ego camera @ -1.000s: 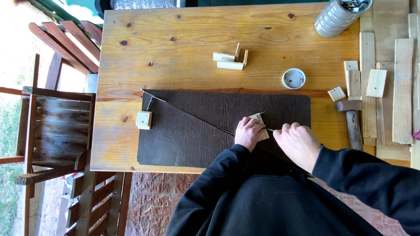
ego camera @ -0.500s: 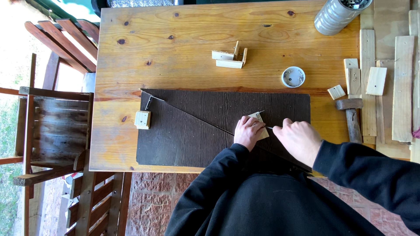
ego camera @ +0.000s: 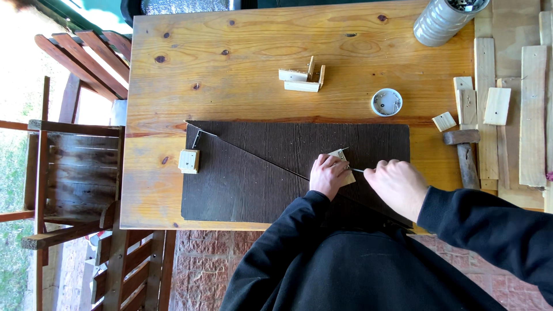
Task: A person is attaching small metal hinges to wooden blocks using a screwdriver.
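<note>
Left hand (ego camera: pixel 327 176) clenched over a small pale block (ego camera: pixel 343 164) on the dark panels (ego camera: pixel 253 184); the block's upper corner shows past the fingers. Right hand (ego camera: pixel 397 185) just beside it, closed on a thin metal pin (ego camera: pixel 357 170), tip pointing at the block; whether it is a nail or a tool I cannot tell. Both sleeves black.

The hands work on the near right part of the panels. A diagonal seam (ego camera: pixel 259 158) runs across the panels from far left down toward the left hand.

Well left of the hands: a second small block (ego camera: pixel 189 161) at the panels' left edge, with a small metal bracket (ego camera: pixel 199 138) just beyond it.

Right of the right hand: hammer (ego camera: pixel 465 155) lying on the bench (ego camera: pixel 242 52), head away from the person. A small wood square (ego camera: pixel 444 121) just beyond the hammer head. Pale slats (ego camera: pixel 533 115) stacked further right.

Beyond the hands, past the panels' far edge: a round open tin (ego camera: pixel 386 102), small items inside, too small to tell. Further off and to the left, a small assembly of wood pieces (ego camera: pixel 302 78).

Far right corner: ribbed metal can (ego camera: pixel 443 20).

Off the bench, far left: wooden chairs (ego camera: pixel 69 167).
</note>
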